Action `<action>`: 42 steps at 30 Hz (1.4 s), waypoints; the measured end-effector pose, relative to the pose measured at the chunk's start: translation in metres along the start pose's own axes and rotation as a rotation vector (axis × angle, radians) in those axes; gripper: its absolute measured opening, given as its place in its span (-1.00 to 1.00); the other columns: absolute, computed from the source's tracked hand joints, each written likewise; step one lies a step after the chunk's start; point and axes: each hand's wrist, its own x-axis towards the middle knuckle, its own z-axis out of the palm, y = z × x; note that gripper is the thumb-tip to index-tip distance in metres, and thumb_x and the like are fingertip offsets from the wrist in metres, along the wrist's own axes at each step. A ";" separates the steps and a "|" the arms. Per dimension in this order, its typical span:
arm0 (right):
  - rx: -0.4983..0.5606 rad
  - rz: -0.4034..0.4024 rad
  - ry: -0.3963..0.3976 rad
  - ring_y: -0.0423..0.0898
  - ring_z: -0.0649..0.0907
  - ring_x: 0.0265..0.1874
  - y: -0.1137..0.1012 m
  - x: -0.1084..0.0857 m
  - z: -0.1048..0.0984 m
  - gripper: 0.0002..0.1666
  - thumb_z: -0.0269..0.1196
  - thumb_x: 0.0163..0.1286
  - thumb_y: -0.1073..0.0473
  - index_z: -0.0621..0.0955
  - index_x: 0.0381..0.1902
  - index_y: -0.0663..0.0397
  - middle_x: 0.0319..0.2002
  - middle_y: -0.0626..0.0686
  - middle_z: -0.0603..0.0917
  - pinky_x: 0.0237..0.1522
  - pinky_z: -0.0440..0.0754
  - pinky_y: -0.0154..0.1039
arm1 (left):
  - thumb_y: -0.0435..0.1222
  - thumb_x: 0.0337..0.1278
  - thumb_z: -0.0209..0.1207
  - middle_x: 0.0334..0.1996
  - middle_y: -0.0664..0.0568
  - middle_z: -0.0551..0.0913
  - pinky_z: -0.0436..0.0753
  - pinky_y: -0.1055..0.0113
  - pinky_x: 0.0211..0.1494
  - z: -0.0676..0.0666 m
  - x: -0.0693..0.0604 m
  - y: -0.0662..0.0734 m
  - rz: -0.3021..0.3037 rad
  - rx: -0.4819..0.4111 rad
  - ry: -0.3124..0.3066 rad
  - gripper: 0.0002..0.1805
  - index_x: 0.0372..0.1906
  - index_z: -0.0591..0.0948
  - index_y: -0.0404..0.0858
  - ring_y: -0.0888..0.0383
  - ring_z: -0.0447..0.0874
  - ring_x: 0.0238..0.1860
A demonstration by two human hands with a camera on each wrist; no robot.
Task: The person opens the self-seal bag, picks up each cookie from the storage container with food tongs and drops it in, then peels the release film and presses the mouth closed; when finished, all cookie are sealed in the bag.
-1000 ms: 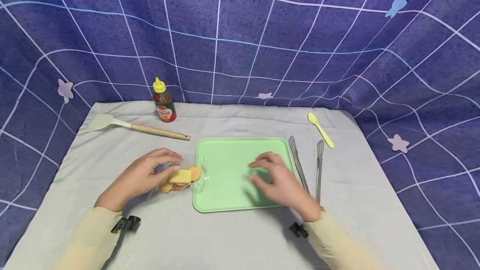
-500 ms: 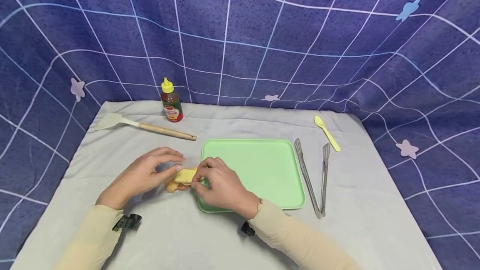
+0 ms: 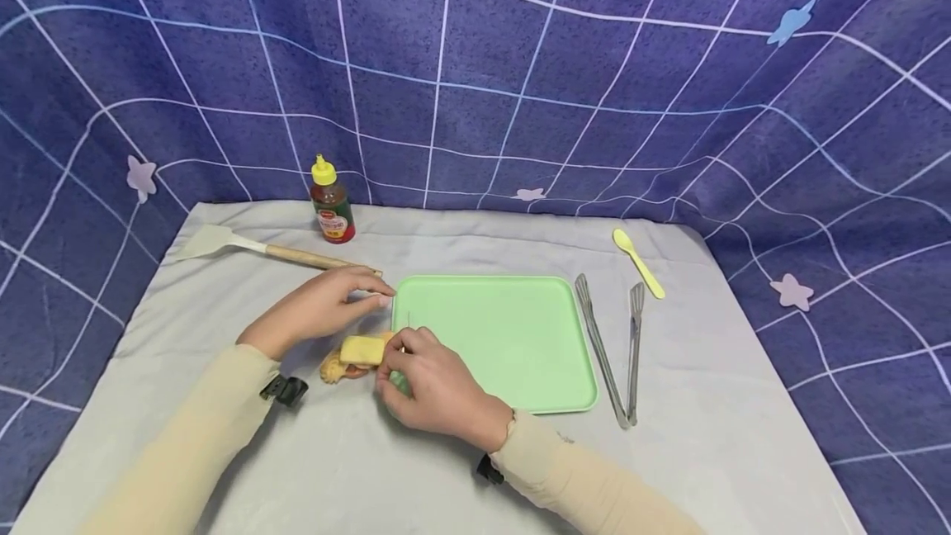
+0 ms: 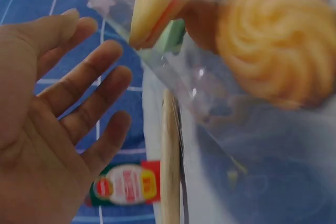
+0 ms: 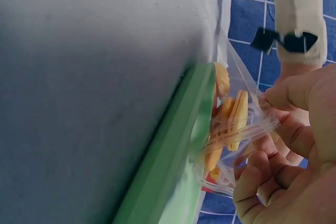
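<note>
A clear zip bag (image 5: 241, 132) with several biscuits lies against the left end of the green tray (image 3: 513, 345). Inside it show a yellow rectangular biscuit (image 3: 362, 350) and a round swirled biscuit (image 4: 275, 40). My right hand (image 3: 442, 390) pinches the bag near its zip strip, over the tray's left edge. My left hand (image 3: 323, 308) hovers just behind the bag, fingers loosely spread. In the left wrist view a gap shows between its fingers and the clear film, and it holds nothing. In the head view the right fingers hide part of the bag's mouth.
A sauce bottle (image 3: 332, 213) with a yellow cap stands at the back left. The spatula's wooden handle (image 3: 305, 257) passes behind my left hand. Metal tongs (image 3: 600, 345) lie right of the tray, with a yellow spoon (image 3: 639, 264) behind them.
My right hand has come left from over the tray and pinched the bag. My left hand, earlier at the bag's left part, has moved away from it, back and to the right.
</note>
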 end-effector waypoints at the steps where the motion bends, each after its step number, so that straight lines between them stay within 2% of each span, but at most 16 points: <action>1: -0.002 -0.005 0.000 -0.26 0.42 -0.23 0.000 0.000 0.001 -0.90 0.30 0.40 0.08 0.69 -0.36 -0.22 -0.12 -0.18 0.51 -0.33 0.38 -0.53 | -0.14 0.48 0.19 0.05 0.07 0.67 0.54 -0.03 0.20 0.001 0.005 -0.001 0.013 -0.013 -0.033 -0.71 0.09 0.75 -0.15 0.02 0.59 0.14; 6: -0.012 -0.023 -0.008 -0.26 0.40 -0.22 -0.003 0.001 0.003 -0.91 0.29 0.42 0.06 0.71 -0.33 -0.21 -0.10 -0.17 0.50 -0.33 0.37 -0.53 | -0.18 0.48 0.19 -0.15 0.21 0.68 0.61 0.12 0.01 0.003 0.016 -0.003 0.077 -0.060 -0.179 -0.76 -0.02 0.78 -0.18 0.20 0.62 -0.09; 10: 0.003 -0.017 -0.023 -0.26 0.40 -0.20 -0.003 0.000 0.001 -0.90 0.29 0.44 0.04 0.71 -0.31 -0.23 -0.09 -0.17 0.50 -0.31 0.37 -0.52 | -0.21 0.46 0.21 -0.18 0.27 0.67 0.62 0.15 0.00 0.004 0.017 -0.004 0.085 -0.055 -0.221 -0.81 -0.06 0.79 -0.13 0.25 0.60 -0.13; 14: 0.083 0.040 -0.001 -0.26 0.44 -0.15 0.005 0.002 -0.004 -0.90 0.30 0.45 0.02 0.73 -0.29 -0.23 -0.09 -0.21 0.52 -0.20 0.43 -0.51 | -0.22 0.45 0.22 -0.20 0.24 0.69 0.62 0.17 -0.05 0.005 0.017 -0.004 0.049 -0.076 -0.204 -0.83 -0.08 0.79 -0.12 0.25 0.61 -0.17; 17: 0.133 0.132 0.059 -0.21 0.51 -0.13 0.016 0.007 -0.009 -0.89 0.29 0.46 0.04 0.75 -0.25 -0.19 -0.11 -0.19 0.56 -0.17 0.49 -0.43 | -0.22 0.45 0.22 -0.22 0.18 0.70 0.62 0.18 -0.11 0.004 0.017 -0.004 0.026 -0.099 -0.178 -0.83 -0.10 0.78 -0.14 0.21 0.62 -0.21; 21: 0.110 0.265 0.134 -0.14 0.53 -0.09 0.035 0.017 -0.012 -0.86 0.29 0.45 0.09 0.78 -0.17 -0.12 -0.08 -0.13 0.59 -0.26 0.54 -0.35 | -0.23 0.46 0.21 -0.24 0.12 0.70 0.61 0.16 -0.12 0.003 0.015 -0.006 -0.011 -0.135 -0.164 -0.83 -0.10 0.77 -0.16 0.16 0.61 -0.26; 24: 0.065 0.315 0.149 -0.13 0.52 -0.05 0.044 0.025 -0.013 -0.83 0.29 0.43 0.10 0.80 -0.15 -0.09 -0.04 -0.10 0.59 -0.36 0.54 -0.35 | -0.23 0.47 0.20 -0.24 0.11 0.68 0.60 0.10 0.01 0.003 0.014 -0.006 -0.032 -0.170 -0.165 -0.82 -0.10 0.76 -0.18 0.12 0.60 -0.26; 27: 0.019 0.315 0.146 -0.12 0.52 -0.05 0.047 0.030 -0.012 -0.83 0.30 0.42 0.10 0.81 -0.16 -0.10 -0.02 -0.09 0.59 -0.43 0.51 -0.38 | -0.21 0.47 0.19 -0.24 0.08 0.67 0.50 0.03 0.27 0.003 0.013 -0.005 -0.036 -0.201 -0.166 -0.81 -0.09 0.76 -0.19 0.10 0.62 -0.24; 30: -0.032 0.298 0.154 -0.14 0.52 -0.08 0.046 0.033 -0.010 -0.83 0.31 0.40 0.08 0.82 -0.19 -0.13 -0.01 -0.10 0.59 -0.42 0.50 -0.42 | -0.19 0.47 0.20 -0.22 0.05 0.67 0.47 0.00 0.32 0.004 0.013 -0.004 -0.045 -0.228 -0.166 -0.80 -0.09 0.76 -0.19 0.08 0.65 -0.21; 34: -0.087 0.277 0.170 -0.17 0.53 -0.15 0.044 0.034 -0.008 -0.84 0.31 0.39 0.07 0.83 -0.22 -0.13 -0.02 -0.11 0.61 -0.41 0.49 -0.42 | -0.19 0.48 0.20 -0.20 0.05 0.67 0.57 0.01 0.17 0.005 0.013 -0.004 -0.049 -0.236 -0.161 -0.80 -0.10 0.76 -0.18 0.07 0.66 -0.15; 38: -0.098 0.263 0.156 -0.19 0.54 -0.16 0.041 0.038 -0.007 -0.83 0.30 0.39 0.08 0.83 -0.24 -0.11 -0.02 -0.11 0.63 -0.44 0.49 -0.43 | -0.20 0.47 0.20 -0.21 0.12 0.66 0.52 0.02 0.27 0.005 0.012 -0.003 -0.033 -0.202 -0.152 -0.82 -0.12 0.77 -0.16 0.11 0.63 -0.02; 42: -0.088 0.270 0.135 -0.20 0.55 -0.19 0.042 0.044 -0.008 -0.83 0.28 0.35 0.11 0.82 -0.31 -0.12 -0.04 -0.14 0.64 -0.50 0.47 -0.43 | -0.21 0.46 0.21 -0.22 0.16 0.66 0.44 0.03 0.35 0.006 0.011 -0.001 -0.015 -0.187 -0.144 -0.85 -0.14 0.78 -0.12 0.13 0.63 -0.01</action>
